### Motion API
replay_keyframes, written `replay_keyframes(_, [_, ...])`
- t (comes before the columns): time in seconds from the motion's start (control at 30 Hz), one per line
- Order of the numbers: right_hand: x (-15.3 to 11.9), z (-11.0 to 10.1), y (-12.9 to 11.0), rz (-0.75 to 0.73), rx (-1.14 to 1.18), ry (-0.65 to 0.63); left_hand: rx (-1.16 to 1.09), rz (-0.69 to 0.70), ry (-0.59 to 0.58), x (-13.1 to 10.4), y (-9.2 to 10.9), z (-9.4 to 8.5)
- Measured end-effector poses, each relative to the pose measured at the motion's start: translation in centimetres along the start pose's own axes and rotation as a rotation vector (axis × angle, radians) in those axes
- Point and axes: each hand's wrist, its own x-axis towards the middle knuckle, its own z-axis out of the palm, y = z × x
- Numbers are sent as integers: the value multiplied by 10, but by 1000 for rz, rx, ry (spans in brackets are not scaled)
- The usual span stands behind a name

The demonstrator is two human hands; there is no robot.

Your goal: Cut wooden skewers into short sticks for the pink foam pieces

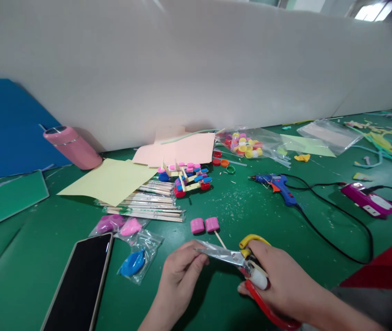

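Observation:
In my right hand (285, 280) is a pair of scissors (230, 257) with one yellow and one red handle, its blades pointing left. A small white cylindrical piece (258, 278) and a bit of pale stick show beside the scissors' pivot, near my right fingers. My left hand (182, 276) is closed in a pinch right at the blade tips; what it pinches, if anything, is hidden. Just beyond the blades lie two pink bottle caps (197, 225), and a thin wooden stick (220, 239) runs from the right one towards the scissors.
A blue glue gun (275, 184) lies right, its cable near a purple power strip (368, 200). Small stick-and-cap models (192, 179), bundled sticks (147, 207) and a bag of caps (244, 145) lie further back. A phone (78, 280), clay packets (132, 263) and pink bottle (73, 147) are left.

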Motion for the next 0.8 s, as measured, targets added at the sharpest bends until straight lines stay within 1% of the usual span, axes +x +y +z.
replay_keyframes(0.13, [0,1,2,-19,-28,2,7,19,13,-1,0,0])
replay_keyframes(0.3, [3,4,8,-5,-30,31,29,-15,0,-1,0,1])
replay_keyframes(0.43, [4,0,7,28,75,82,-45,-47,32,-1,-1,2])
replay_keyframes(0.57, [2,-5,3,-18,134,69,-102,-111,64,-1,-3,1])
replay_keyframes(0.7, [0,-3,5,-26,176,47,-215,-152,70,-3,-5,0])
replay_keyframes(0.8, [2,2,7,-17,315,65,-364,-194,53,-5,-6,0])
